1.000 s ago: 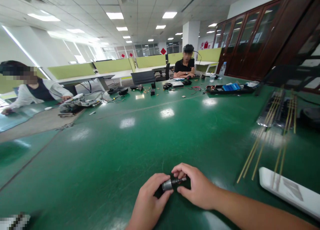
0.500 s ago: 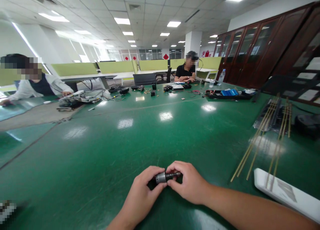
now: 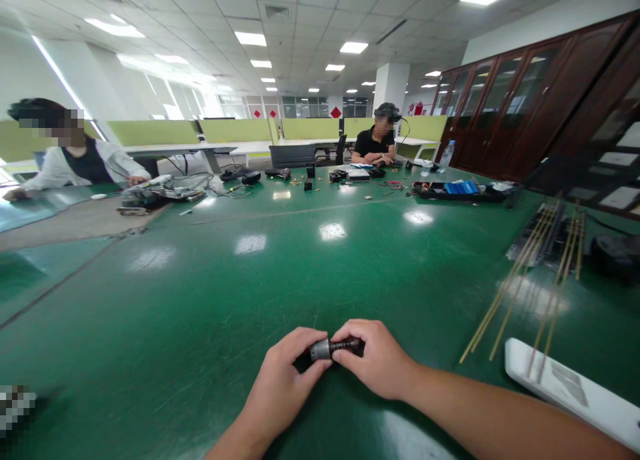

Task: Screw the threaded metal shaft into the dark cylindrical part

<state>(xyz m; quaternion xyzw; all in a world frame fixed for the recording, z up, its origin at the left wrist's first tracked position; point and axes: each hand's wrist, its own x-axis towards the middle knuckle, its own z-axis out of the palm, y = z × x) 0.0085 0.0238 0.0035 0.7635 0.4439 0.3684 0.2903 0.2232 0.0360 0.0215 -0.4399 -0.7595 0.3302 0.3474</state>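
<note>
Head view: our left hand point(image 3: 285, 380) and right hand point(image 3: 377, 360) both pinch a small metal cylinder point(image 3: 323, 349) just above the green table point(image 3: 210, 293).

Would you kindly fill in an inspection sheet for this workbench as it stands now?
Surface: green table, glossy, reflecting ceiling lights.
Job's things: small metal cylinder with a dark threaded end, held between both hands just above the table.
Clutter: thin rods and a white flat device at right; black tray and small parts at the far end.
Grippers: left hand grips the cylinder's silver end; right hand pinches the dark end.
Cables: loose wires far left.
Surroundings: two seated people, wooden cabinets, green partitions.
</note>
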